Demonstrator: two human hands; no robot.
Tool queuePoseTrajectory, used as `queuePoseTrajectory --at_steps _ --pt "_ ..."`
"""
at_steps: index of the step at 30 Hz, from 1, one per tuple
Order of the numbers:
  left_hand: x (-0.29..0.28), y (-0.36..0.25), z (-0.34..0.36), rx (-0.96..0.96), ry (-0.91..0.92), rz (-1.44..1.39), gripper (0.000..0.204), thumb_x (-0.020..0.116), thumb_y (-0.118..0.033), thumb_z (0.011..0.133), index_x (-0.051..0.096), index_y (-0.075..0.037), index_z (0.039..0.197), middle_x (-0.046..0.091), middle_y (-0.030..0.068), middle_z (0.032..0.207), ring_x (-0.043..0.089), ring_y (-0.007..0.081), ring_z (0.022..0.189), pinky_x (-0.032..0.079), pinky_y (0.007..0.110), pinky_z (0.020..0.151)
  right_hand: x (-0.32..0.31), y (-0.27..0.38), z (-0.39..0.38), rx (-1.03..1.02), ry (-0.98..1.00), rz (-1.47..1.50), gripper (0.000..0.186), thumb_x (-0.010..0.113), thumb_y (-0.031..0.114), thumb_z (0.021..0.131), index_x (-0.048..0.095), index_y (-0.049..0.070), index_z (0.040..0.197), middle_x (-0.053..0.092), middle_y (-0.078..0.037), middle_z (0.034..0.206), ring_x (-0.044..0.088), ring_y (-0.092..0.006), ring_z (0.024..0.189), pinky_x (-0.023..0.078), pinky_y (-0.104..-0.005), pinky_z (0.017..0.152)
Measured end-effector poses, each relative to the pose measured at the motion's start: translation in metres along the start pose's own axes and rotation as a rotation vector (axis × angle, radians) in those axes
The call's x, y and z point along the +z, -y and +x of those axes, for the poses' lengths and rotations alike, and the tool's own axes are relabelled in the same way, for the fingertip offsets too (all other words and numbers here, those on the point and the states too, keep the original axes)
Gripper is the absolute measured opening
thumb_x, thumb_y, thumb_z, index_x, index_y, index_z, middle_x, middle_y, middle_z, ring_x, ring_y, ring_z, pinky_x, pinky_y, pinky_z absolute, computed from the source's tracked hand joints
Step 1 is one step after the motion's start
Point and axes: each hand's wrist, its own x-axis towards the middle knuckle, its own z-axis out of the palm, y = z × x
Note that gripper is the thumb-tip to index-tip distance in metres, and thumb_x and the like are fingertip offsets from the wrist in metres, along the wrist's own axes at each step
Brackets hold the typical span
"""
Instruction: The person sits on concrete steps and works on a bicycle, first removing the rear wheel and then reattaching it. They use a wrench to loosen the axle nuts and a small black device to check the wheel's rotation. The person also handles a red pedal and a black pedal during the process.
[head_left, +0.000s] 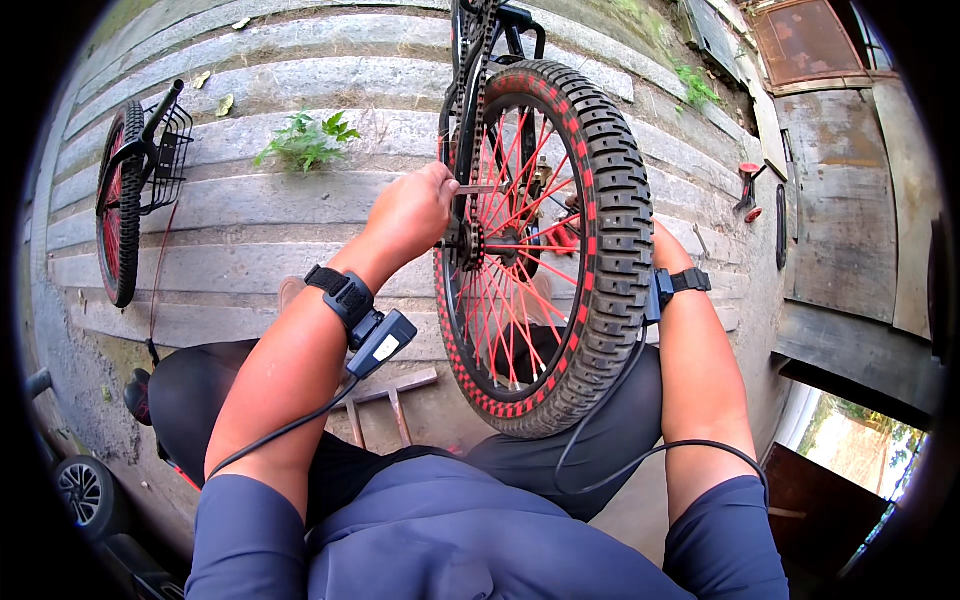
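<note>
A bicycle wheel with a knobby black tyre [622,190], red spokes and a red-and-black checkered rim [587,190] stands upright before me, between my knees. My left hand [412,212] is closed at the chain side, just left of the chain [470,150]. A thin, flat metal bar [476,189] sticks out from its fingertips toward the spokes; its kind cannot be made out. The hub [510,240] sits a little below that hand. My right hand [661,246] reaches behind the tyre on the other side, its fingers mostly hidden by wheel and spokes.
At the left lies a bicycle front part with a wheel [122,220] and a black basket [168,155]. A metal frame [385,395] rests under my legs. A green plant [305,140] grows between the concrete slats. A red-and-black part [748,190] lies near the wooden panels [840,190].
</note>
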Motion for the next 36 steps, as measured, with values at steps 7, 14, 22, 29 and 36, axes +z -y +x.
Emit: queuePoseTrajectory --at_steps 7,14,22,29,36 --pt "0.003 -0.005 -0.005 0.080 -0.034 0.061 0.025 0.053 -0.026 0.097 0.058 -0.003 0.090 0.066 0.0266 0.084 0.062 0.0482 0.083 0.046 0.057 0.074 -0.024 -0.013 0.008 -0.112 0.209 -0.044 0.042 0.057 0.021 0.098 0.054 0.000 0.135 0.066 -0.011 0.121 0.065 -0.0154 0.104 0.056 -0.0290 0.086" --pt "0.013 0.000 0.000 0.075 -0.030 0.099 0.024 0.051 -0.024 0.100 0.060 -0.004 0.090 0.066 0.0123 0.071 0.065 0.0313 0.068 0.049 0.043 0.063 -0.024 -0.016 0.003 -0.162 0.184 -0.033 0.039 0.055 0.021 0.099 0.056 0.000 0.132 0.067 -0.011 0.119 0.066 -0.0162 0.102 0.055 -0.0297 0.087" --pt "0.017 0.002 0.004 -0.035 0.028 -0.096 0.026 0.052 -0.026 0.097 0.059 -0.001 0.093 0.065 0.0267 0.087 0.062 0.0470 0.087 0.046 0.056 0.076 -0.013 -0.009 -0.004 -0.099 0.094 0.047 0.037 0.058 0.019 0.096 0.058 -0.001 0.128 0.068 -0.009 0.115 0.065 -0.0149 0.098 0.055 -0.0283 0.084" --pt "0.015 0.001 0.003 0.037 0.014 0.001 0.024 0.052 -0.023 0.099 0.060 -0.002 0.090 0.064 0.0117 0.067 0.063 0.0257 0.060 0.049 0.040 0.059 -0.016 -0.013 -0.002 -0.088 0.091 0.068 0.035 0.057 0.019 0.097 0.059 0.001 0.127 0.068 -0.009 0.114 0.066 -0.0156 0.098 0.055 -0.0288 0.084" --pt "0.013 -0.002 -0.002 0.129 0.005 0.171 0.024 0.054 -0.026 0.097 0.060 -0.004 0.093 0.066 0.0233 0.080 0.063 0.0448 0.078 0.048 0.053 0.069 -0.015 -0.013 -0.004 -0.054 0.043 0.082 0.035 0.058 0.019 0.096 0.059 0.002 0.126 0.068 -0.008 0.113 0.065 -0.0156 0.096 0.055 -0.0299 0.084"
